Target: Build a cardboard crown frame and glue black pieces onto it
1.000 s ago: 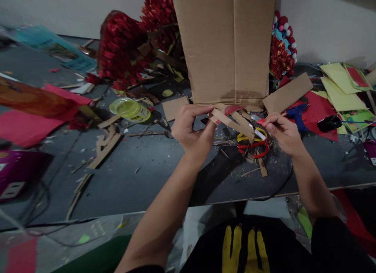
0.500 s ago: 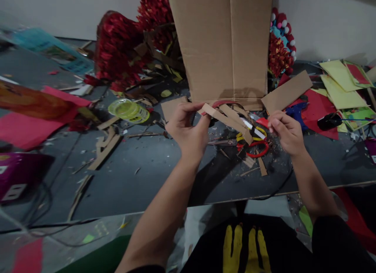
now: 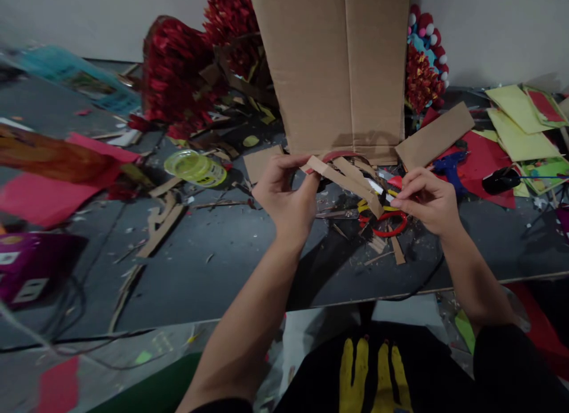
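A narrow, straight strip of brown cardboard (image 3: pixel 344 183) is held by the left hand (image 3: pixel 287 202), its far left end being pinched between thumb and index finger. Its long axis is slanted across the gap between the hands, from far left to near right, and its free end is pointed toward a pair of scissors with red and yellow handle loops (image 3: pixel 402 224), over which it is seen; whether the two are touching cannot be told. From the left fingertips, nearly the whole strip is extended rightward; from the right hand (image 3: pixel 429 202), the free end is found to the left and slightly nearer. A small gap is seen between that end and the right fingertips, and this gap is judged to be the relation of most weight, the free end being placed closer to the right hand than to the left. The right fingers are curled, with thumb and index finger set close to a slim white piece with a dark patch (image 3: pixel 374 186); whether it is gripped cannot be told. Just beyond them a small bright red piece (image 3: pixel 395 181) is partly hidden. On the far side of the strip a curved dark red band (image 3: pixel 349 154) is seen; whether it is joined to the cardboard is not shown.
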Tool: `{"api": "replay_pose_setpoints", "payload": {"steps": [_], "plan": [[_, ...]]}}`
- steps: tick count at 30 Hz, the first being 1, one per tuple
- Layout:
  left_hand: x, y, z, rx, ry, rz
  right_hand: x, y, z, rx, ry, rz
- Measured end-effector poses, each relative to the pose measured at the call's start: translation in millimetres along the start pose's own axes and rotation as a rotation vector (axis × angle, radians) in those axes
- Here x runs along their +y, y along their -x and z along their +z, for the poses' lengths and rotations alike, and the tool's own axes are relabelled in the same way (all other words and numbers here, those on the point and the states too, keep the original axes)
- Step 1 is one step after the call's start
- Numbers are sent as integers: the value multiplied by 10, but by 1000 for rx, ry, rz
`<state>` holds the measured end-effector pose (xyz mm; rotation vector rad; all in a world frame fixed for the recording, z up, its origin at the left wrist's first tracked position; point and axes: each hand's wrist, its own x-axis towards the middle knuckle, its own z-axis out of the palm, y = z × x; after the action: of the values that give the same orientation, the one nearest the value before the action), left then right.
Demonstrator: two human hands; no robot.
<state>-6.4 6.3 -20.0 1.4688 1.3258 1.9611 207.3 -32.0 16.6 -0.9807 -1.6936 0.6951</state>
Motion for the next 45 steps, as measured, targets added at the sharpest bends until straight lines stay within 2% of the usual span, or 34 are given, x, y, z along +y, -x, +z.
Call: {"api": "replay_pose_setpoints", "payload": {"steps": [13, 16, 20, 23, 27, 30, 32, 34, 36, 39, 41, 43, 45], "plan": [[-7, 12, 0, -26, 10, 8, -49, -2, 23, -21, 29, -80], [-3, 18, 4, -31, 10, -28, -40, -8, 22, -46, 21, -113], [-28, 9, 30, -13, 57, -110, -28, -3, 27, -52, 17, -77], [-66, -22, 54, 32, 156, -172, -19, -3, 19, 41, -103, -3], [-141, -71, 47, 75, 337, -265, 55, -55, -69, 299, -439, 218], [-199, -79, 22, 81, 401, -327, 239, -114, -168, 491, -670, 423], [-212, -68, 18, 66, 386, -341, 403, -137, -197, 538, -636, 493], [-194, -49, 33, 46, 354, -350, 528, -134, -170, 500, -397, 406], [-152, -26, 60, 35, 335, -345, 550, -105, -96, 406, -119, 168], [-91, 17, 95, 5, 283, -291, 383, -22, 38, 194, 181, -151], [-71, 52, 104, -48, 200, -251, 228, 44, 102, 112, 310, -347], [-64, 89, 102, -116, 117, -217, 121, 103, 134, 84, 404, -506], [-54, 119, 97, -184, 44, -176, 85, 143, 141, 126, 467, -564]]}}
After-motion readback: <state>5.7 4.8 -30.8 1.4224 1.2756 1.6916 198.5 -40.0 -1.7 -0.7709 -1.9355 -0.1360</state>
